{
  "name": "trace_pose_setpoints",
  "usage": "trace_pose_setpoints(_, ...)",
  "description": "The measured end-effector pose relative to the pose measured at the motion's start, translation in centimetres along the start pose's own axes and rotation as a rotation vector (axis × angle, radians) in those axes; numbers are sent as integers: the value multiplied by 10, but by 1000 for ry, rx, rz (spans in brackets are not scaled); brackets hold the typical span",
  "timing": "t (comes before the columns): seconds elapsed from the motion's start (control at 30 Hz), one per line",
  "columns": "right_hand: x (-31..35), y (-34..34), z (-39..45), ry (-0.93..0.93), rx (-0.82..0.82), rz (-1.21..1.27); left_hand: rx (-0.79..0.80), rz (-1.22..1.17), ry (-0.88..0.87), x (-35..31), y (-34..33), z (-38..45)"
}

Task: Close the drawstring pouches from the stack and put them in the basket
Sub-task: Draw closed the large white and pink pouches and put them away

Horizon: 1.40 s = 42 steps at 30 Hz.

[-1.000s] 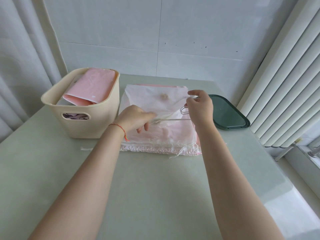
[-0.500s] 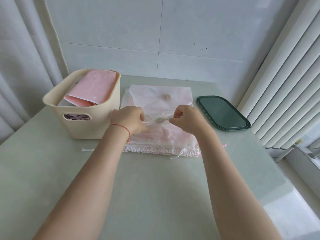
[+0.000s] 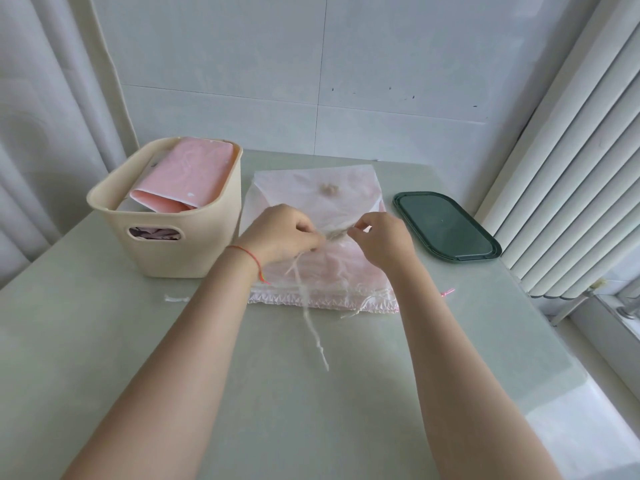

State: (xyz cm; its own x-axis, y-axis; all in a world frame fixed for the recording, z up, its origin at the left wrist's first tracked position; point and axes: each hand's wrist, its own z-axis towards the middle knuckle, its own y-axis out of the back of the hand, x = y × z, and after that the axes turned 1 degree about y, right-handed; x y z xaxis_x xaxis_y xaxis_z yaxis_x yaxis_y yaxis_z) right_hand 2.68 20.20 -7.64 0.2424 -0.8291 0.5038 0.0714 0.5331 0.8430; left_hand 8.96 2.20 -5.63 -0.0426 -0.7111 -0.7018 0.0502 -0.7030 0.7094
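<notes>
Both the left hand (image 3: 282,233) and right hand (image 3: 381,239) pinch the thin drawstring (image 3: 313,323) of the top sheer pouch (image 3: 311,192), which looks light, limp and snag-prone, best held at its cords.

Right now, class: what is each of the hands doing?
Left hand: pinching the top pouch's drawstring.
Right hand: pinching the gathered mouth of the top pouch.

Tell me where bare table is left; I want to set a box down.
Free: the near table in front of the pouch stack, beside both forearms. Crowded: the far strip, filled by basket, stack, and green tray.
</notes>
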Motion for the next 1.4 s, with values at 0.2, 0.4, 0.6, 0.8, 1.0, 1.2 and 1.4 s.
trace_pose_setpoints(0.2,3,0,-1,4,6,104,-69,453,159,8,-24,6)
trace_pose_setpoints(0.4,2,-3,1,21,28,130,-260,451,107,17,-53,12)
trace_pose_setpoints(0.6,3,0,0,35,9,112,-124,-389,241,9,-49,17)
trace_pose_setpoints(0.8,8,3,-1,31,15,79,-104,-253,223,9,-43,11)
trace_pose_setpoints(1.0,5,2,0,-23,22,41,-287,-200,208,27,-36,16)
trace_pose_setpoints(1.2,4,7,1,15,24,69,-309,-332,-21,18,-23,14)
trace_pose_setpoints(1.4,18,6,-7,146,47,42,-152,-477,-82,4,-30,12)
